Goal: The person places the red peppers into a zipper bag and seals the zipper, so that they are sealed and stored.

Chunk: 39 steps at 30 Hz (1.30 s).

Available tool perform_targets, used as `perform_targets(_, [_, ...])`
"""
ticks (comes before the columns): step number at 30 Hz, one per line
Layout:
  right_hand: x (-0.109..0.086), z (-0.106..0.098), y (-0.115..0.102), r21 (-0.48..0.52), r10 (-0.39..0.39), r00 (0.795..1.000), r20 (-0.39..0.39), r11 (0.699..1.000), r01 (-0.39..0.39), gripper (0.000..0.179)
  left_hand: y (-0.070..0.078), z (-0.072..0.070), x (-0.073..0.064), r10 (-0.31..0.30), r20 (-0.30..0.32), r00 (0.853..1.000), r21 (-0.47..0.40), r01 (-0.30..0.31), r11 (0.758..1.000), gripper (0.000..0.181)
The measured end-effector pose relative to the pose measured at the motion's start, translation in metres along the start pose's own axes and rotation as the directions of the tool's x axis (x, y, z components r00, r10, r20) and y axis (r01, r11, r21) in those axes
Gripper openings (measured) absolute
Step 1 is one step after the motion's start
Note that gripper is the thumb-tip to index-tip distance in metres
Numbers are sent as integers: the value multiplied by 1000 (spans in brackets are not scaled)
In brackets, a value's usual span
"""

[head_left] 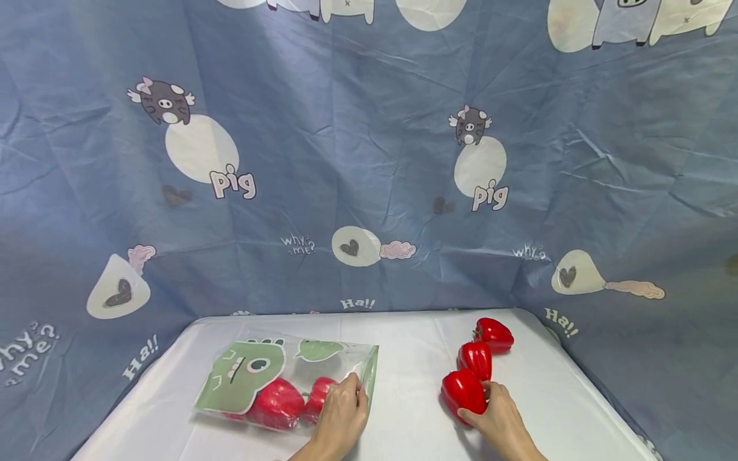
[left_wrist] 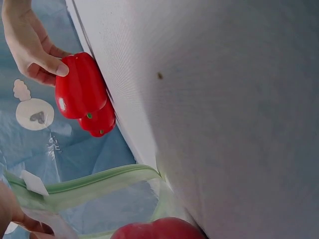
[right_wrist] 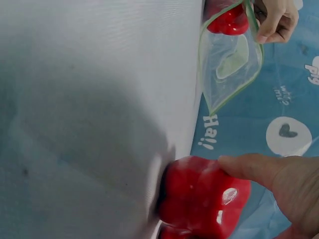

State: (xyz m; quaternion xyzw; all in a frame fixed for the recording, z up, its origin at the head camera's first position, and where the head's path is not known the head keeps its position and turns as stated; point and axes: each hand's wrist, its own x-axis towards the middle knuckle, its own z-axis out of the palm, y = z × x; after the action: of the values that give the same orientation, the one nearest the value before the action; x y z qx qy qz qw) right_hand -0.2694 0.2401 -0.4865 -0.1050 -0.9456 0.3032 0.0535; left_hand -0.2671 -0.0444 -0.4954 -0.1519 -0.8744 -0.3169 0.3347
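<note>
A clear zip bag (head_left: 242,378) with a green monster print lies at the left of the table, several red bell peppers (head_left: 278,404) inside it. My left hand (head_left: 343,408) pinches the upper edge of its mouth near the green zip strip. The right wrist view shows the green rim (right_wrist: 256,74) spread into a wide loop that faces the right side. Over on the right, my right hand (head_left: 497,417) grips the nearest loose bell pepper (head_left: 463,392), thumb on its near side and fingers round its far right side.
Behind the gripped one, two more bell peppers (head_left: 476,360) (head_left: 494,335) stand in a slanting row towards the back right. White cloth covers the table (head_left: 403,397). A blue printed curtain (head_left: 369,160) hangs just behind the table and along its sides.
</note>
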Motion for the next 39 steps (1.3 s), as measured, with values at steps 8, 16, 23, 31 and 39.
perform_targets(8, [2, 0, 5, 15, -57, 998, -18, 998, 57, 77, 1, -1, 0, 2, -4, 1000, -4, -2, 1000, 23])
perform_targets(16, [6, 1, 3, 73, -38, 999, 5, 997, 37, 82, 0, -1, 0, 1, -3, 1000, -9, -1, 1000, 24])
perform_targets(23, [5, -3, 2, 138, -132, 990, -40, 981, 136, 74, 0, -1, -1, 2, -8, 1000, -6, -2, 1000, 24])
perform_targets(31, [6, -2, -4, 246, -194, 979, -56, 948, 202, 69, 1, -2, 0, -14, 2, 1000, -8, 14, 1000, 23])
perform_targets(39, [12, 5, -9, 312, -240, 969, -54, 918, 244, 65, 1, -1, 0, 5, -24, 1000, 5, -5, 1000, 24])
